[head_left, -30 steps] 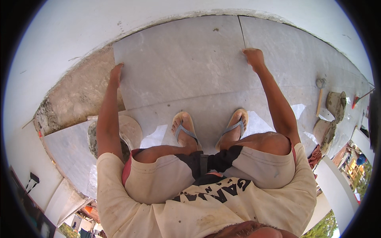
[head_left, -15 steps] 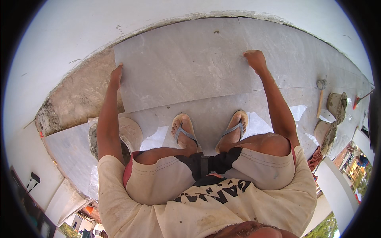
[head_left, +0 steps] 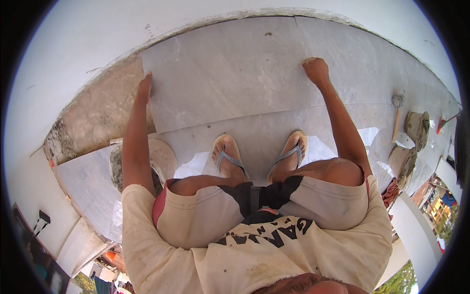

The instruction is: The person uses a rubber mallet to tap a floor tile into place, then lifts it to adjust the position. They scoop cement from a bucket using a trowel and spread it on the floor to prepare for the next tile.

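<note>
A large grey floor tile (head_left: 225,73) lies in front of my feet, its near edge slightly proud of the row closest to me. My left hand (head_left: 145,88) grips the tile's left edge, fingers partly hidden at its side. At the opposite edge, my right hand (head_left: 317,70) is closed with its fingertips at the seam with the neighbouring grey tile (head_left: 352,63). Its curled fingers are mostly out of sight. Both arms are stretched out, and I squat with my sandalled feet (head_left: 227,157) on the near tiles.
Bare rough mortar (head_left: 103,108) borders the tile on the left. A white wall (head_left: 235,7) curves along the far side. Beside my left arm stands a mortar-caked bucket (head_left: 161,157). To the right lie a mallet (head_left: 396,117) and cement-crusted buckets (head_left: 416,130).
The view has shifted slightly. Both hands stay at the tile's opposite edges, and the tile's far edge still lies along the wall.
</note>
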Action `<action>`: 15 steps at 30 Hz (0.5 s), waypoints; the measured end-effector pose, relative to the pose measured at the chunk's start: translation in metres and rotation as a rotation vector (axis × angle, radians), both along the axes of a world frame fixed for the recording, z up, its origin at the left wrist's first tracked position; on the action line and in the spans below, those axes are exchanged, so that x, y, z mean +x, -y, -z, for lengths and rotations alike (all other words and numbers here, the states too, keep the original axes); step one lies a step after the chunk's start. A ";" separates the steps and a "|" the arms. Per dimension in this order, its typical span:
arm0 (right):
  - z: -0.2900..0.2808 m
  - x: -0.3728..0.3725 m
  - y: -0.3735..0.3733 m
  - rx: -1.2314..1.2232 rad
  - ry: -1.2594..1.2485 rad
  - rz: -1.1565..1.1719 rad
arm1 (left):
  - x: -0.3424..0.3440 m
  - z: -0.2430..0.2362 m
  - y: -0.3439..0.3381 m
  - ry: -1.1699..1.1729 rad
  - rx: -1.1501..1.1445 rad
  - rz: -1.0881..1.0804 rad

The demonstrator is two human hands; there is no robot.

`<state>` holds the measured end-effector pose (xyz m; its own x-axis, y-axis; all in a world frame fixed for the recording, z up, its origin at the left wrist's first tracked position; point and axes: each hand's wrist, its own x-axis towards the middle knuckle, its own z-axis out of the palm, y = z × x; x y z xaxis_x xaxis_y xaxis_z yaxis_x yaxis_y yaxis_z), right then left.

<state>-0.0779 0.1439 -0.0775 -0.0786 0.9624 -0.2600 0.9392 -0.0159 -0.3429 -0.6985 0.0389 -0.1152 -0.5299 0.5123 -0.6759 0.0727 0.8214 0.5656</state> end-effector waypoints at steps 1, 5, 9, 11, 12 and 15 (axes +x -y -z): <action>0.002 0.001 0.002 0.043 0.013 -0.019 | -0.001 0.001 0.000 0.003 0.008 0.017; 0.004 0.008 0.008 0.073 -0.033 -0.021 | 0.004 0.005 -0.007 0.030 0.061 0.009; -0.004 -0.001 0.011 0.034 -0.102 0.022 | -0.013 0.018 0.001 -0.012 0.064 -0.007; -0.006 -0.003 0.014 0.032 -0.107 0.014 | -0.012 0.018 0.003 -0.011 0.073 0.010; -0.005 -0.002 0.016 0.038 -0.108 0.009 | -0.009 0.015 0.001 0.006 0.086 0.025; -0.007 0.000 0.022 0.056 -0.118 0.022 | 0.001 0.012 -0.005 -0.057 0.048 0.022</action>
